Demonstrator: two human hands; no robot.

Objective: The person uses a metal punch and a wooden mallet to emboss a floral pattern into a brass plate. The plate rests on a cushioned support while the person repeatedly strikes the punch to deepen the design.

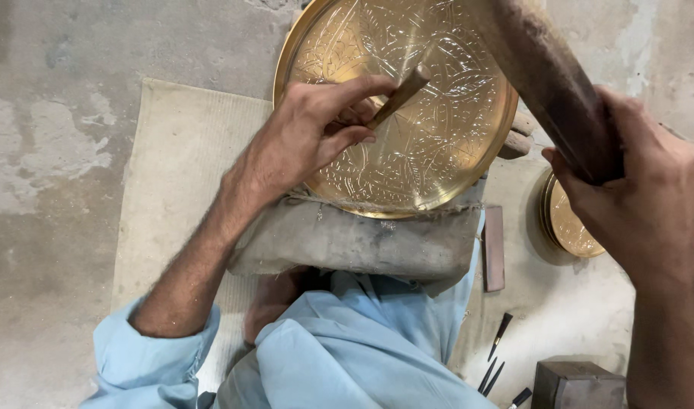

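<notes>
Rough grey concrete floor (44, 151) is filling the frame, with a pale mat (173, 174) lying across it under the work. Nearest to us, light blue clothing (362, 341) is bunching over the person's lap, and the blue sleeve (146, 356) is sitting rolled at the left forearm. Low on the right, a dark block (578, 385) is standing beside a few slim dark chisels (498, 356) lying loose on the floor. A little further out, a grey cloth pad (362, 242) is cushioning the lower rim of the big engraved brass tray (438, 129), which is resting tilted on it, well up the middle of the view. The left hand (309, 132) is pressing on the tray, its fingers (354, 91) clenching a short wooden-handled chisel (398, 95) slanted onto the patterned face. Over on the right, the right hand (642, 189) is gripping a heavy wooden mallet (548, 76), fingers wrapped tight, its blurred head hanging above the tray. Behind that hand, a stack of smaller brass plates (567, 223) is leaning by a narrow dark bar (494, 250).
</notes>
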